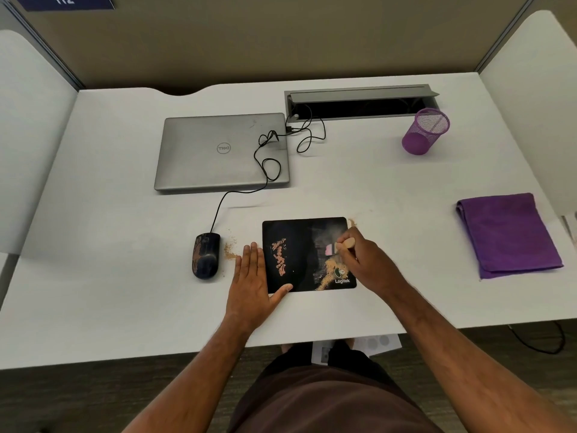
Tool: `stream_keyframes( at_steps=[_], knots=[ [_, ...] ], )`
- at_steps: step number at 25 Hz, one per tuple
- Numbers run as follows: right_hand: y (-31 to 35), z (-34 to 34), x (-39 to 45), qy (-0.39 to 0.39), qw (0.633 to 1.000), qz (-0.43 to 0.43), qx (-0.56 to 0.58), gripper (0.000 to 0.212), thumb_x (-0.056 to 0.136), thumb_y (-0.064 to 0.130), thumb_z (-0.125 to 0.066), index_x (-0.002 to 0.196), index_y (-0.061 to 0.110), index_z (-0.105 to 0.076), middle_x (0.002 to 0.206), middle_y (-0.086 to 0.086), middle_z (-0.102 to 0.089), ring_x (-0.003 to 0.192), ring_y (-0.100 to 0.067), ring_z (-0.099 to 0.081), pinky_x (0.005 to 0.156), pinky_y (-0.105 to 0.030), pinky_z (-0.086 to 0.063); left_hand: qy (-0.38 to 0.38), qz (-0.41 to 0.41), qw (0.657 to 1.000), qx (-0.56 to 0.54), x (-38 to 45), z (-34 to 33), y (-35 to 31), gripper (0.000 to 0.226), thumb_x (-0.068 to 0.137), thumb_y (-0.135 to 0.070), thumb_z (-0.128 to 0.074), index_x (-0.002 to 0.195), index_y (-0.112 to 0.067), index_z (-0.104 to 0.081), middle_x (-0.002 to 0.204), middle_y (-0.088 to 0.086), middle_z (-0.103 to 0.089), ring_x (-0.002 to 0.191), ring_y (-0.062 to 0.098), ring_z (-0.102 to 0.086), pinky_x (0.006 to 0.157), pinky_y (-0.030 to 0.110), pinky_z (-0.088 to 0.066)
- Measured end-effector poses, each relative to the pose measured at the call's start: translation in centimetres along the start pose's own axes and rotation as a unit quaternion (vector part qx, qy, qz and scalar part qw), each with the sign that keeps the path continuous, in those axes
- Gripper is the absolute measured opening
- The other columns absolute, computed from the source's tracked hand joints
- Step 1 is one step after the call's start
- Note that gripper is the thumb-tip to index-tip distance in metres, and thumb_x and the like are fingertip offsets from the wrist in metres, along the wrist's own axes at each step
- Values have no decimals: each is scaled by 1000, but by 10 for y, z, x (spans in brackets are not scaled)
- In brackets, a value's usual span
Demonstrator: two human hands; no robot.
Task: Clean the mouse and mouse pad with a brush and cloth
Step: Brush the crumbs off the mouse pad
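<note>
Two hands work: right hand grips a wooden brush on the black mouse pad; left hand, flat, steadies its edge. Careless strokes could scatter crumbs toward the nearby mouse.

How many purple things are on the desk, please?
2. A mesh cup stands at the back right, near the cable tray. A folded cloth lies at the right edge. Nothing seems to hide another one.

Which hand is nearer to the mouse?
Left. The left hand lies just beside the mouse, at the mouse pad's edge; the right hand works across the pad.
</note>
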State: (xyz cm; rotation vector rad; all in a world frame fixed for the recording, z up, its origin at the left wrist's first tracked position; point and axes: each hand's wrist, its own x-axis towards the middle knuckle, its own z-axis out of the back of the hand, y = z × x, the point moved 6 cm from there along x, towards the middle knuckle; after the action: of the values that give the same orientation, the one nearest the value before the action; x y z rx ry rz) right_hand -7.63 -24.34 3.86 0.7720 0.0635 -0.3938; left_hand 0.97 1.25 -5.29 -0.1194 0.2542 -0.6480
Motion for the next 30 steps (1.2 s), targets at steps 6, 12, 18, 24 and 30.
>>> stream_keyframes(
  at_steps=[6,12,18,24,30],
  knots=[
    [2,9,-8,-25,999,26,27,6,108,30,-52,110,25,-51,81,1,-69,68,-13,-68,54,-25,-50,-7,-2,1000,0,0,-1,1,111,94,-86,-19,163,-3,5,173,14,13,160,26,16,131,47,-4],
    [-7,1,-15,-24,999,-13,-38,7,107,32,-51,111,25,-50,77,5,-67,61,-7,-62,48,-14,-36,-6,-2,1000,7,0,-1,0,111,94,-87,-17,163,-2,2,173,15,11,160,27,14,130,45,2],
    [-1,3,-20,-38,999,22,8,6,107,30,-52,109,25,-50,78,4,-67,60,-8,-61,50,-15,-42,-5,-5,1000,14,1,-1,1,111,94,-86,-16,163,-2,1,173,15,11,160,27,14,129,44,4],
    [-10,-6,-25,-19,1000,0,-23,7,107,31,-53,110,30,-47,83,5,-68,65,-9,-65,51,-14,-45,-10,-7,1000,15,2,0,0,111,94,-86,-15,163,-1,2,173,16,10,160,27,14,129,45,3],
    [-12,9,-25,-84,996,8,-21,7,106,29,-55,109,24,-50,76,5,-66,58,-6,-60,48,-12,-39,-10,-8,1000,8,0,0,0,111,94,-86,-14,163,-1,0,173,16,8,160,27,14,130,47,-1]
  ],
)
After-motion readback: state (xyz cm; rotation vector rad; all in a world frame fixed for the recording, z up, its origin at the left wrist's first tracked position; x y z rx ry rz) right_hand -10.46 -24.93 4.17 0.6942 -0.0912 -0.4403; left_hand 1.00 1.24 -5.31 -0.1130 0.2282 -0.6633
